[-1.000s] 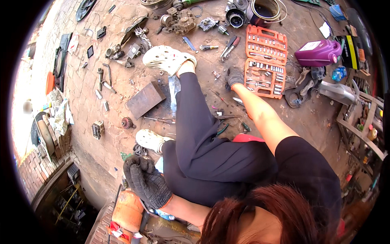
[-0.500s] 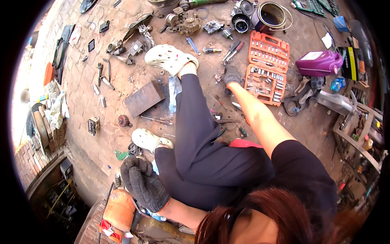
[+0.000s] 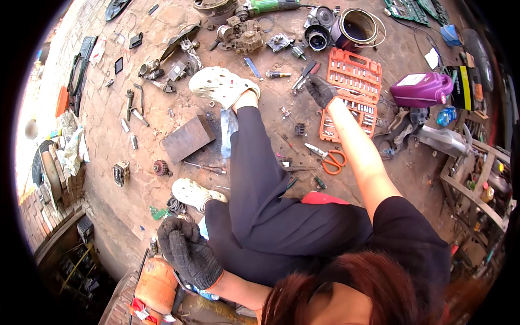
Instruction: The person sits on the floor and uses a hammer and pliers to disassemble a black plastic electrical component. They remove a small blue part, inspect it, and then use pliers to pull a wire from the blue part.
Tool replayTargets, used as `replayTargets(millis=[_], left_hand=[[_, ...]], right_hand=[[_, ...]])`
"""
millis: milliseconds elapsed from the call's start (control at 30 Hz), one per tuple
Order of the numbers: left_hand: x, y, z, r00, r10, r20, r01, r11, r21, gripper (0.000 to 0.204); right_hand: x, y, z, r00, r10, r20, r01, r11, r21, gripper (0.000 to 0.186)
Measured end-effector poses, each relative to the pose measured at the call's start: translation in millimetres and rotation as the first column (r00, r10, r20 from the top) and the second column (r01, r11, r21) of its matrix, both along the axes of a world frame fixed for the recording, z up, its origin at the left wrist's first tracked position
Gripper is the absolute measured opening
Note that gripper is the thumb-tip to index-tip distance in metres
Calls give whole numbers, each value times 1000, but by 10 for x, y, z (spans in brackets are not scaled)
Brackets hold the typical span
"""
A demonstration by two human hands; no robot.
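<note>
The right hand (image 3: 321, 92) had advanced to the black-handled tool (image 3: 305, 73) lying on the ground (image 3: 271, 116) beside the orange socket case (image 3: 340, 56), bringing it within reach; its grip could not be determined. The left hand (image 3: 189, 254) remained curled, contents unverifiable.

The right arm (image 3: 358, 154) is covering part of the orange tool box (image 3: 353, 71), and the left hand (image 3: 189, 254) is hiding its own palm. The legs (image 3: 257, 184) are covering part of a red thing (image 3: 324, 199). The top edge is cutting off a green case (image 3: 407, 13).
</note>
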State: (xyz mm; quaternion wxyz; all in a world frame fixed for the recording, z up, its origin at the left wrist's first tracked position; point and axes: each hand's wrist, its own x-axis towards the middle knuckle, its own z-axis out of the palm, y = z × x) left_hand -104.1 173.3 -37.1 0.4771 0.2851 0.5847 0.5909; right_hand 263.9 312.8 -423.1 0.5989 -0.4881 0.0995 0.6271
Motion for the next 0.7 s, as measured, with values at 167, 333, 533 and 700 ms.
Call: replayTargets(millis=[167,333,533,700], left_hand=[[9,15,4,1000,-25,17,25,1000,-8,30],[23,37,2,1000,-13,8,13,1000,-20,31],[19,28,9,1000,8,-14,-9,999,-37,31],[48,15,28,999,35,-27,-36,998,-50,31]], right_hand=[[375,681,266,804,29,594,-33,999,-5,24],[689,1192,-24,-58,383,922,-108,916,-388,31],[622,1039,-90,571,70,818,-107,994,-10,33],[370,349,51,621,85,779,-87,995,-39,26]])
